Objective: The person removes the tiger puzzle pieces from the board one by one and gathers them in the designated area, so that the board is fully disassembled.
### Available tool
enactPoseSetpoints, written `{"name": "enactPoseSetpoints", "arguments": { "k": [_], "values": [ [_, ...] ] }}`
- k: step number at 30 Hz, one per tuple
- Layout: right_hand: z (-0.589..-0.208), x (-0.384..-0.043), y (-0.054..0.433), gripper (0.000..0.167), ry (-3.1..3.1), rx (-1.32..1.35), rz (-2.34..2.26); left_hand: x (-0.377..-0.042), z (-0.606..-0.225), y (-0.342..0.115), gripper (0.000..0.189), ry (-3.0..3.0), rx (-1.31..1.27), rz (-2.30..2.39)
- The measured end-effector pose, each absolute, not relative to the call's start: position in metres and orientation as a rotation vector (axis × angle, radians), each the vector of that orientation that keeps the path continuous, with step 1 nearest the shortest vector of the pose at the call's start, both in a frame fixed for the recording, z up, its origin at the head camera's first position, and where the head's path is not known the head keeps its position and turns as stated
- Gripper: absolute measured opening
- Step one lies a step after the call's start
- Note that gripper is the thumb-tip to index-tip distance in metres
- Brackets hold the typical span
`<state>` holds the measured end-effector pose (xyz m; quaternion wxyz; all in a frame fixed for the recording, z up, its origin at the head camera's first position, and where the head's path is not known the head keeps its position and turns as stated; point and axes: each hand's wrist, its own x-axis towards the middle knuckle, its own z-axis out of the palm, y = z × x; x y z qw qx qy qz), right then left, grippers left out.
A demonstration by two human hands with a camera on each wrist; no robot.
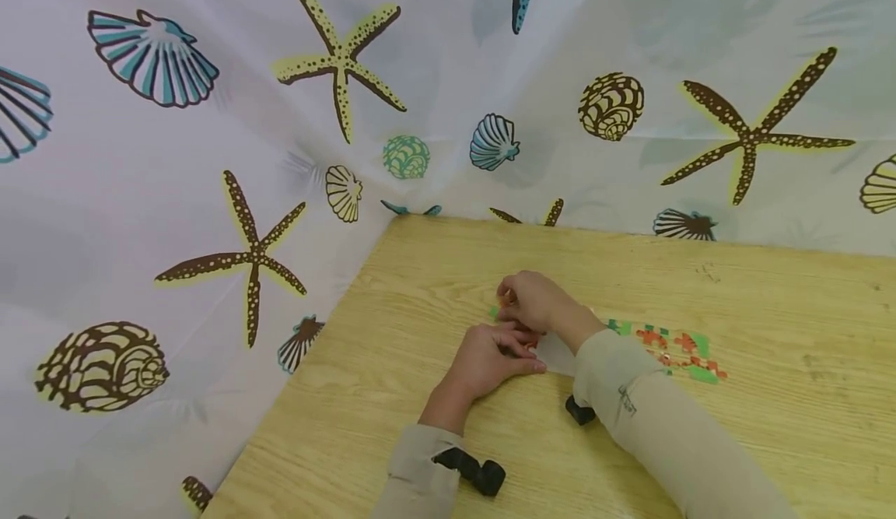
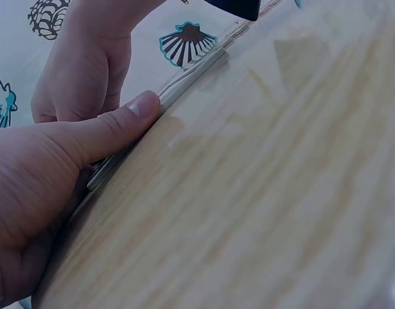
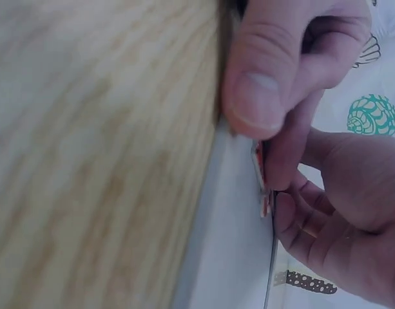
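My left hand [image 1: 486, 359] lies at the near side of a thin white board [image 1: 556, 354]. Its straight thumb [image 2: 129, 116] rests on the board's edge, and its index finger touches a small red-and-white jigsaw piece [image 3: 260, 161] that stands tilted. Just beyond, my right hand [image 1: 539, 301] reaches leftward across the board, fingers bent and thumb against fingertip. It pinches at a jigsaw piece, mostly hidden, right beside the left fingertips. Some orange shows between the right thumb and index finger in the head view. Both hands cover most of the pieces there.
Joined red and green jigsaw pieces [image 1: 689, 352] extend to the right, partly behind the right sleeve [image 1: 630, 379]. The wooden table [image 1: 770, 426] meets a hanging cloth [image 1: 448, 75] printed with shells and starfish, at the back and left. Black wrist cameras [image 1: 492, 478] hang near the tabletop.
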<state>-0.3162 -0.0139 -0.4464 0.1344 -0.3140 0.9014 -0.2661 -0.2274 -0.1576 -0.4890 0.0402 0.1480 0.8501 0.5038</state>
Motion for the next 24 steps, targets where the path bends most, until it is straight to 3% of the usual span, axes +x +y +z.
{"name": "enactPoseSetpoints", "arguments": {
  "k": [14, 24],
  "values": [
    [-0.456, -0.322, 0.007, 0.019, 2.551, -0.662, -1.213, -0.228, -0.487, -0.154, 0.011, 2.603, 0.513, 1.528],
    [-0.459, -0.321, 0.014, 0.034, 2.302, -0.504, -1.492, -0.227, -0.488, -0.156, 0.011, 2.597, 0.48, 1.539]
  ]
}}
